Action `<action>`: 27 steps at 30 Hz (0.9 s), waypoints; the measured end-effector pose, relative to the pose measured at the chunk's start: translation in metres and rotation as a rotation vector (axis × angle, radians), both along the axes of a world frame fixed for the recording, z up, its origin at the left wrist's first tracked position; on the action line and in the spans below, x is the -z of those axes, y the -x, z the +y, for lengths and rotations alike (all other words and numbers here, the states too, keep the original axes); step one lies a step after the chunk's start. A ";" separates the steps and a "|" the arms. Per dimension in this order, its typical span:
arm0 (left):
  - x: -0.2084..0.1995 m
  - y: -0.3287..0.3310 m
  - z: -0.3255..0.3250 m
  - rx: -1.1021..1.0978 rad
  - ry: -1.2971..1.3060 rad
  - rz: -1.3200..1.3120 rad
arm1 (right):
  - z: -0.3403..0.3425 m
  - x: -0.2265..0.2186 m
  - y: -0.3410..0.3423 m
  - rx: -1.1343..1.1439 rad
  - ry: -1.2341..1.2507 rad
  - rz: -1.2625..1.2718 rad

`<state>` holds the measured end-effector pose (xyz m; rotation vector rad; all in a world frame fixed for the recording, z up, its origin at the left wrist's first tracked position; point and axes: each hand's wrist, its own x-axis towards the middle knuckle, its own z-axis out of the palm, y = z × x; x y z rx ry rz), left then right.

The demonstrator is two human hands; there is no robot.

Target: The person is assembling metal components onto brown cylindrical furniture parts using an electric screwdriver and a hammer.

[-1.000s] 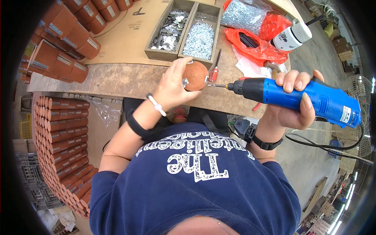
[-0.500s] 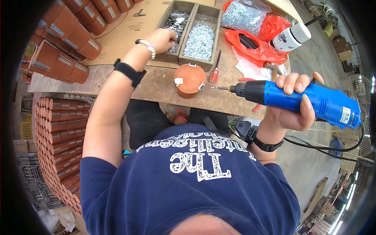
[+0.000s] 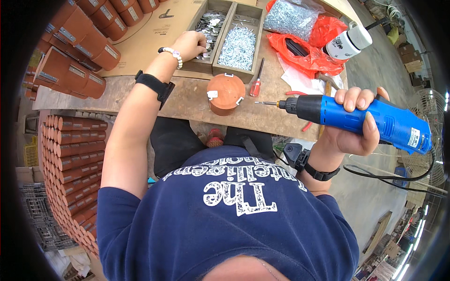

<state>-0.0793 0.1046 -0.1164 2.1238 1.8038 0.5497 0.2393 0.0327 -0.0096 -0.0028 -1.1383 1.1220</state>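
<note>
My right hand (image 3: 358, 112) is wrapped round a blue electric screwdriver (image 3: 384, 122), its thin bit pointing left above the table's front edge. My left hand (image 3: 191, 45) is over the near end of a wooden tray of flat metal pieces (image 3: 211, 24), fingers curled together. Whatever they pinch is hidden. Between my hands a round terracotta-coloured pot-like piece (image 3: 226, 93) stands on the wooden table (image 3: 178, 96). Small white metal clips sit at several places round its top edge. Just right of it lies a screwdriver with a red handle (image 3: 255, 88).
Beside the metal pieces is a tray of screws (image 3: 238, 49). Further right are a clear bag of screws (image 3: 293, 21), a red plastic bag (image 3: 304, 58), a white bottle (image 3: 349, 43), a hammer (image 3: 330, 82) and red-handled pliers (image 3: 307, 126). Stacked terracotta-coloured pieces (image 3: 75, 159) fill the left.
My left hand has drawn back slightly from the metal pieces, fingers still curled. The electric screwdriver in my right hand has shifted very little.
</note>
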 end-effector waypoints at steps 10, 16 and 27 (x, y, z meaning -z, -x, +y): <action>-0.053 -0.050 -0.054 0.312 0.269 -0.542 | 0.000 -0.002 0.000 0.003 0.009 0.006; -0.033 -0.086 -0.086 0.333 0.245 -0.381 | -0.001 0.000 0.001 -0.033 -0.011 -0.008; -0.010 -0.124 -0.132 -0.125 -0.500 -0.092 | -0.003 0.002 0.007 -0.041 0.041 -0.047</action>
